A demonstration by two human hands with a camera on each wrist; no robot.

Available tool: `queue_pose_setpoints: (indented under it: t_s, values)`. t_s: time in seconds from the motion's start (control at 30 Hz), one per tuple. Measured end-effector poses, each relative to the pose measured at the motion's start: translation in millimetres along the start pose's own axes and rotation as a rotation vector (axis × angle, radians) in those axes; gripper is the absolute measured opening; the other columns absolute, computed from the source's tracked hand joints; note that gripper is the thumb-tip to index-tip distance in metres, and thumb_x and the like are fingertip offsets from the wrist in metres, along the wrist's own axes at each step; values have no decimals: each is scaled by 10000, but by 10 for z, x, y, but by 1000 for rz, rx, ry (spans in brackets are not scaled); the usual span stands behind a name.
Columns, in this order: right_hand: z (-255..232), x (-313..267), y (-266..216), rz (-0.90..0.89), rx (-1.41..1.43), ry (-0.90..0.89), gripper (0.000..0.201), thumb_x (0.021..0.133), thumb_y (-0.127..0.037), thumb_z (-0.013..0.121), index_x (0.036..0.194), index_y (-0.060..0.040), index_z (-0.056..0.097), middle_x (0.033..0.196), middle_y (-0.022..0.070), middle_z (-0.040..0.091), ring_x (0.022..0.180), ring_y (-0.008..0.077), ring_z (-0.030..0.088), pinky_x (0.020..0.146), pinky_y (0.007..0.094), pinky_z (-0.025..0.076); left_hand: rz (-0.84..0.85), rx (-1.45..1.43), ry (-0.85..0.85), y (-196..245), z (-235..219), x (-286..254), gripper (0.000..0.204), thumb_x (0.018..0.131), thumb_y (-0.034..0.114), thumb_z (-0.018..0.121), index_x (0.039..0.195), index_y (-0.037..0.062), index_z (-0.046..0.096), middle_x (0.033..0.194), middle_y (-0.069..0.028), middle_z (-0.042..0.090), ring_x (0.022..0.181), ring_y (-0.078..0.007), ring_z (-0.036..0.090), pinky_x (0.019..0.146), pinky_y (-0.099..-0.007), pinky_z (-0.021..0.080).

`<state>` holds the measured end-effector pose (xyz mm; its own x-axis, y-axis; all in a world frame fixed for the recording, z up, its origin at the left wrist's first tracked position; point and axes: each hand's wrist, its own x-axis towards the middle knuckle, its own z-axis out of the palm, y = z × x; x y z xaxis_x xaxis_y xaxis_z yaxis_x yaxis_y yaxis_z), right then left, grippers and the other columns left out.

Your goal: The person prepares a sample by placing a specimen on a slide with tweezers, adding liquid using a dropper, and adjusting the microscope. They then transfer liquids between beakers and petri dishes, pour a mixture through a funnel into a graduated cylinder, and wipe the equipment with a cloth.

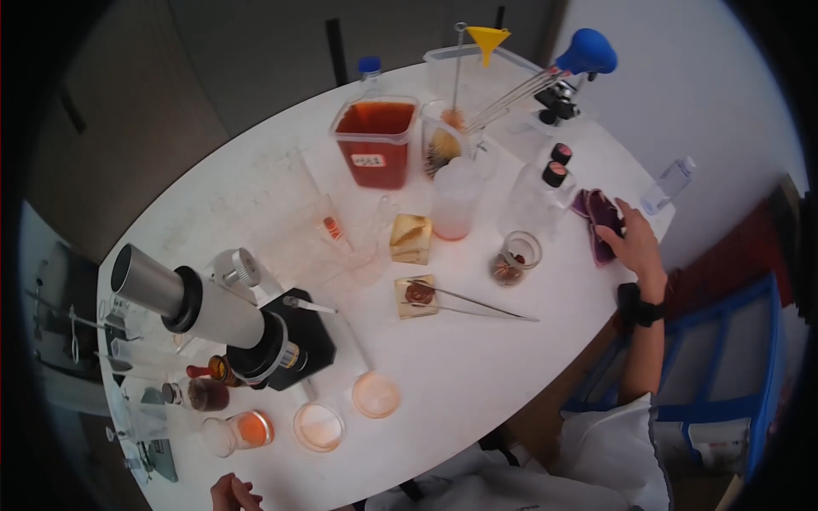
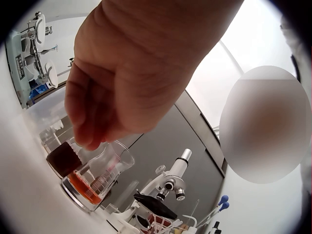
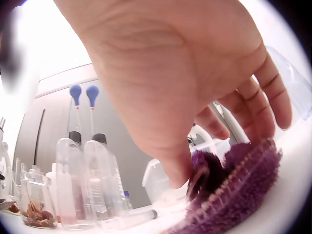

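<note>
Touches the purple bumpy piece (image 3: 246, 190) with a loosely spread right hand (image 1: 635, 247); curls the left hand (image 1: 235, 494) slackly, free of any hold, with the beaker (image 1: 253, 428) near it.

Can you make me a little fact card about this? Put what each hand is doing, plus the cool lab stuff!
Right hand: at the purple thing, seemingly touching it
Left hand: loosely curled, nothing seen in it
Tweezers: lying down, tips over a block with a brown patch
Microscope: standing, silver, white and black
Jar: glass, brown bits inside
Tub: orange-red inside
Funnel: yellow
</note>
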<state>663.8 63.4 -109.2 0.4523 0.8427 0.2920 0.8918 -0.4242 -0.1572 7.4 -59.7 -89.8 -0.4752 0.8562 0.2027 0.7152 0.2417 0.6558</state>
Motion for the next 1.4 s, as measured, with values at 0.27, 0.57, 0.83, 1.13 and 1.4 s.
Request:
queue_pose_setpoints:
  t_s: [0.27, 0.57, 0.83, 1.13, 1.4]
  values:
    - [-102, -279, 351, -151, 280, 237, 327, 1086, -228, 576, 942, 55, 502, 774, 91, 414, 707, 199, 381, 669, 331, 398, -22, 85, 117, 272, 147, 124, 206, 967, 46, 691, 804, -48, 608, 648, -97, 678, 557, -140, 672, 520, -258, 522]
    - [-272, -625, 46, -217, 358, -69, 330, 1092, -274, 543, 919, 7, 522, 808, 64, 463, 767, 162, 472, 702, 297, 393, -52, -35, 154, 287, 68, 198, 109, 1008, 26, 630, 962, -57, 684, 775, -107, 727, 630, -130, 705, 536, -258, 557]
    - [-766, -1226, -1945, -642, 746, -102, 174, 1021, -138, 531, 957, 3, 613, 790, 116, 578, 624, 210, 531, 622, 322, 397, 147, -105, 10, 202, 5, 357, 416, 979, 180, 694, 1312, -45, 587, 1010, -128, 735, 701, -119, 690, 608, -250, 551]
    - [-992, -1343, -3035, -1244, 500, -370, 416, 750, -169, 849, 1103, -37, 672, 824, 69, 637, 661, 271, 640, 585, 364, 481, 288, -46, -262, 47, 132, 668, 828, 713, 356, 954, 1368, 31, 566, 1102, -115, 745, 814, -217, 727, 692, -314, 585]
    - [-742, -1521, -3456, -1377, 296, -459, 311, 809, -226, 829, 992, -65, 637, 820, 63, 615, 664, 258, 664, 536, 381, 489, 287, -186, -314, -35, 157, 762, 582, 741, 229, 933, 1202, 14, 650, 1082, -80, 740, 947, -186, 703, 810, -326, 575]
